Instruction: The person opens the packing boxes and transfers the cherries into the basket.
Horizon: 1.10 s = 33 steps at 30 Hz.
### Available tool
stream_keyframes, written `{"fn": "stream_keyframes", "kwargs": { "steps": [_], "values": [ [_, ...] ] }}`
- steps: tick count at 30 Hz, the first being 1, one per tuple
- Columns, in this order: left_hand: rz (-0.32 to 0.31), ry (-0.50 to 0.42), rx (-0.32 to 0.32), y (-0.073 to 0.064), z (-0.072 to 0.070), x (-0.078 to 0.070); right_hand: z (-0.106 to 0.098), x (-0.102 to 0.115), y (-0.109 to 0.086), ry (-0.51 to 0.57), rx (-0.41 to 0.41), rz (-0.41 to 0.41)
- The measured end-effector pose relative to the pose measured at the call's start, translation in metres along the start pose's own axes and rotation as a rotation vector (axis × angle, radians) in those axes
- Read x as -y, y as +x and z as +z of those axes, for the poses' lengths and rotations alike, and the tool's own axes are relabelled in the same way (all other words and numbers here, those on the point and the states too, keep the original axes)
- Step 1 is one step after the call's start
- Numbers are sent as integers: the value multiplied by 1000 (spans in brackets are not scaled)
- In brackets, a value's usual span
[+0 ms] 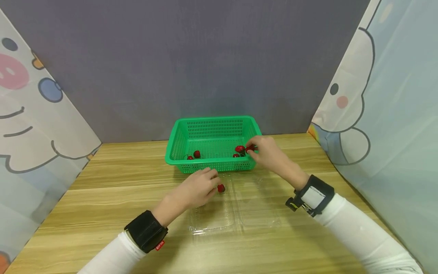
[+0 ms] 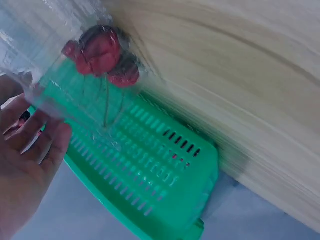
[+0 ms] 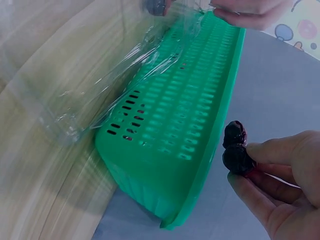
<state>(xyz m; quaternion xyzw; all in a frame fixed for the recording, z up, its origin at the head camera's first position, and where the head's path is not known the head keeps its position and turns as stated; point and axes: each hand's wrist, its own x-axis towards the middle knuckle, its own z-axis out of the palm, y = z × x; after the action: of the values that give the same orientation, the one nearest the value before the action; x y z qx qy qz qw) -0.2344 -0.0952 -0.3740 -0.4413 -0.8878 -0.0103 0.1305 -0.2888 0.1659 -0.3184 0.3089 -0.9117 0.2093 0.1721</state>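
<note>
My right hand (image 1: pixel 270 152) pinches dark red cherries (image 3: pixel 237 150) between thumb and fingers at the right end of a green plastic basket (image 1: pixel 212 164). Inside that basket, a few cherries (image 1: pixel 196 154) lie at the left and others at the right, below my right fingers. In front of it on the table stands a clear plastic clamshell box (image 1: pixel 219 224), its lid spread flat to the right. My left hand (image 1: pixel 202 186) is over the box's far left part, fingers loosely bent and spread. Red cherries with stems (image 2: pixel 102 52) sit in the box beside those fingers.
The wood-grain table (image 1: pixel 113 198) spreads around the box and basket. A grey panel (image 1: pixel 212 68) rises behind the basket. Cartoon-printed cloth walls (image 1: pixel 386 144) flank the table on both sides.
</note>
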Motion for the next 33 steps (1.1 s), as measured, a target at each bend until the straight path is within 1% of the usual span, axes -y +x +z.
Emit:
{"fn": "stream_keyframes", "kwargs": {
  "steps": [4, 8, 11, 15, 18, 20, 23, 33],
  "values": [
    [6, 13, 76, 3, 4, -6, 2, -4, 0, -10, -2, 18],
    [-1, 17, 120, 3, 8, -10, 4, -8, 1, -18, -11, 15],
    [0, 34, 124, 3, 10, -12, 5, -8, 2, -16, -6, 24],
    [14, 73, 106, 5, 15, -13, 6, -9, 4, -22, 11, 47],
    [7, 95, 112, 6, 19, -15, 8, -11, 5, -34, 24, 64],
    [-4, 103, 129, 6, 21, -16, 10, -13, 6, -37, 30, 73],
    [-21, 105, 149, 6, 23, -18, 11, -15, 5, -41, 31, 77],
    [-43, 41, 151, 8, 24, -20, 13, -18, 2, -46, 20, 65]
  ]
}}
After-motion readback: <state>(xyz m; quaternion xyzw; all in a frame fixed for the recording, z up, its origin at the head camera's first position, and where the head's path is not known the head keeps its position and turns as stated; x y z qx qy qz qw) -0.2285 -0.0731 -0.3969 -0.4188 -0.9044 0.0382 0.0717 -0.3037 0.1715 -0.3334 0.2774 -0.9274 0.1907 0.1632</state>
